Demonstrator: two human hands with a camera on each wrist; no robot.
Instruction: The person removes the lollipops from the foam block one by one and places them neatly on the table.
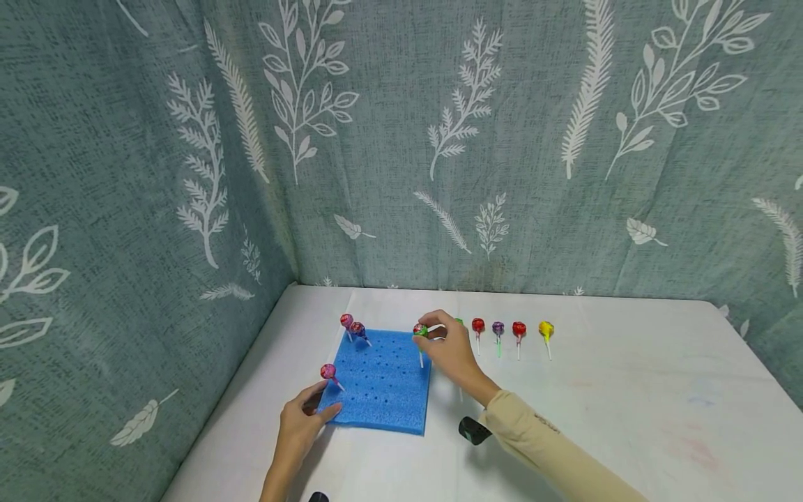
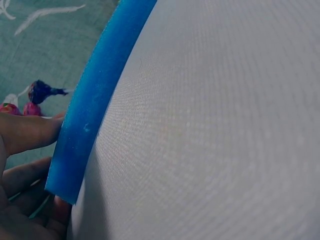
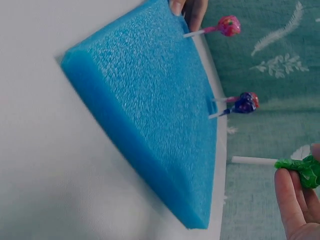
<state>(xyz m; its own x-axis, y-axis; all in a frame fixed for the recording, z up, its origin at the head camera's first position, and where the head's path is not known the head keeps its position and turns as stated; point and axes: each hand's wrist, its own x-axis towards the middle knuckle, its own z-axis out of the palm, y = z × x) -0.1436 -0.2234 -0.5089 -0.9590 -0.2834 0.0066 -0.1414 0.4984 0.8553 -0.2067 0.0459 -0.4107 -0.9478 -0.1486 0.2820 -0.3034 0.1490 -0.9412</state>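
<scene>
A blue foam block (image 1: 383, 383) with small holes lies on the white table. My left hand (image 1: 298, 422) grips its near left corner, thumb at the front edge and fingers by the left side. Above the block's far right part, my right hand (image 1: 450, 348) pinches a green-and-red lollipop (image 1: 419, 330) by its wrapped head. The white stick points down, and in the right wrist view its tip (image 3: 234, 159) is free. A pink lollipop (image 1: 328, 371) stands tilted in the block near my left hand. At the far left corner stand another pink lollipop (image 1: 346, 320) and a dark blue one (image 1: 357, 329).
Right of the block, a row on the table includes a red lollipop (image 1: 478, 325), a purple one (image 1: 498, 328), another red one (image 1: 518, 329) and a yellow one (image 1: 546, 328). My right hand partly covers a green one (image 1: 459, 321). A patterned curtain (image 1: 389, 139) hangs behind.
</scene>
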